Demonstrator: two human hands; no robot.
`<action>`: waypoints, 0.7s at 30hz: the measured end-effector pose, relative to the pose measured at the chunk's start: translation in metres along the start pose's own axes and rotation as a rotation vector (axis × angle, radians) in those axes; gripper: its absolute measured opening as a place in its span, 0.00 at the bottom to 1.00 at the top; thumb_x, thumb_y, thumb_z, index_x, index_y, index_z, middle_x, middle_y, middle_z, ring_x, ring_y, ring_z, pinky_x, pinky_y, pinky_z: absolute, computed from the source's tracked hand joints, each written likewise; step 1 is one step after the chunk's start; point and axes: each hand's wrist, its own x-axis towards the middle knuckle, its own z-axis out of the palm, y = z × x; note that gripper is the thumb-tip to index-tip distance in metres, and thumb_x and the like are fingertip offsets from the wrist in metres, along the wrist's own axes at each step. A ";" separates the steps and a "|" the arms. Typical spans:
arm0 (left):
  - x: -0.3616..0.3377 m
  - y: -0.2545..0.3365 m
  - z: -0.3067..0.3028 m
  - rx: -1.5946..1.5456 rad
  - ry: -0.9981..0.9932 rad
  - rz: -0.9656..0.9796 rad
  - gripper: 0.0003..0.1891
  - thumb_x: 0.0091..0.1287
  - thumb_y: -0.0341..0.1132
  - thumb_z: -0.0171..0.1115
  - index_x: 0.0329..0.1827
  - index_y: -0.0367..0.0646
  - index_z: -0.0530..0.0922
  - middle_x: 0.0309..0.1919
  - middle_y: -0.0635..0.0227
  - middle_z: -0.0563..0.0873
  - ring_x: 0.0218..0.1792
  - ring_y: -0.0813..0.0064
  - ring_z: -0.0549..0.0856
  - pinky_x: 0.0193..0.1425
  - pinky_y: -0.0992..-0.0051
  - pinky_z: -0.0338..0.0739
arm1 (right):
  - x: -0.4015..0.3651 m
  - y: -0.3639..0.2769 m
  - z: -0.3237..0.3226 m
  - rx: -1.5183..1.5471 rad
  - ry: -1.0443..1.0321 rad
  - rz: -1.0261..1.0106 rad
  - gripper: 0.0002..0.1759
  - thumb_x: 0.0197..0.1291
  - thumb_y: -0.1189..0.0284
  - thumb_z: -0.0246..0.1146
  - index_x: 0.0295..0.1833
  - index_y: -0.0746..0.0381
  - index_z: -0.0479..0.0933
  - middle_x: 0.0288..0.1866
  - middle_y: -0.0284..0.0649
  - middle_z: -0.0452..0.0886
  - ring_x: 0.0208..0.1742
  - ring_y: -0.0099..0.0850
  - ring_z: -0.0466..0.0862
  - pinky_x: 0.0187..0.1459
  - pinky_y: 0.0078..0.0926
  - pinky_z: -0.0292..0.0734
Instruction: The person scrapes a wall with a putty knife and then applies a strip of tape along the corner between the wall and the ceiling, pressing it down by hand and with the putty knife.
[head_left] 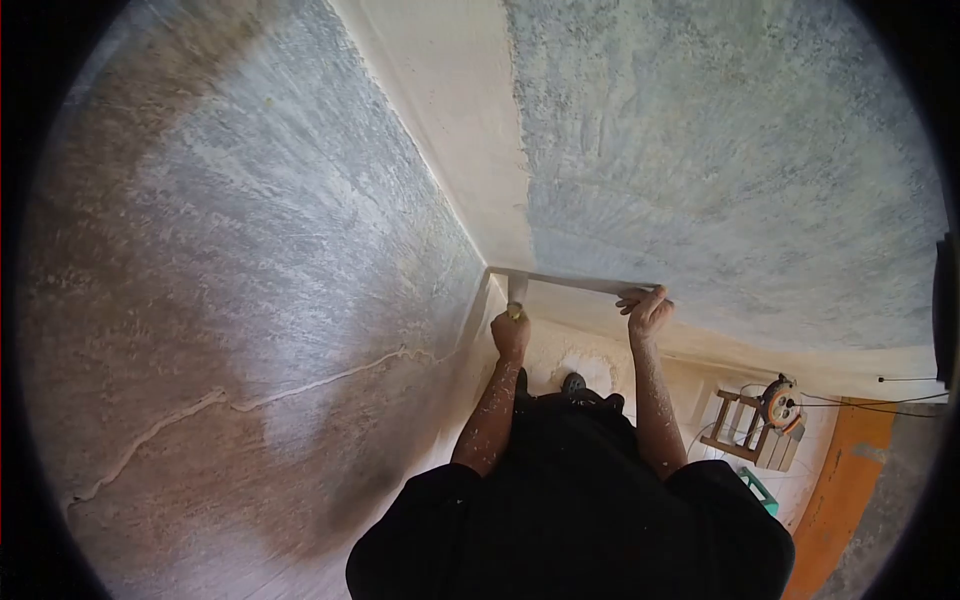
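Note:
My left hand (510, 333) grips the yellowish handle of a small putty knife (517, 290), whose blade points up into the corner where two walls meet. My right hand (647, 310) holds the right end of a long, thin metal blade (575, 282) that lies flat against the right wall and reaches to the corner. The knife's blade touches the long blade near its left end. Both forearms are speckled with white plaster.
A cream strip of plaster (470, 130) runs along the corner between the grey right wall (720, 150) and the left wall with a long crack (300, 385). Below are my shoe (573, 382), a wooden stool (745, 430) bearing a cable reel (780, 400), and an orange board (845, 490).

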 end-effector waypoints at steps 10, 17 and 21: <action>-0.002 -0.006 -0.002 0.097 -0.081 -0.140 0.13 0.56 0.36 0.62 0.22 0.32 0.80 0.19 0.49 0.82 0.26 0.50 0.85 0.28 0.60 0.75 | 0.000 -0.007 -0.004 0.043 -0.043 0.005 0.47 0.71 0.47 0.32 0.17 0.72 0.79 0.12 0.43 0.78 0.13 0.29 0.80 0.17 0.22 0.77; 0.010 -0.004 -0.012 0.028 -0.144 -0.237 0.16 0.58 0.39 0.62 0.24 0.30 0.80 0.21 0.47 0.83 0.28 0.50 0.85 0.31 0.59 0.77 | 0.001 -0.002 -0.004 0.027 -0.021 0.019 0.46 0.72 0.49 0.31 0.17 0.71 0.80 0.11 0.42 0.78 0.12 0.29 0.79 0.17 0.22 0.77; 0.016 -0.004 -0.012 0.022 -0.130 -0.298 0.15 0.58 0.38 0.62 0.24 0.31 0.80 0.22 0.47 0.83 0.28 0.51 0.85 0.31 0.59 0.77 | 0.003 -0.005 0.002 0.000 -0.023 0.022 0.47 0.72 0.49 0.30 0.17 0.71 0.80 0.11 0.42 0.78 0.12 0.29 0.79 0.17 0.21 0.77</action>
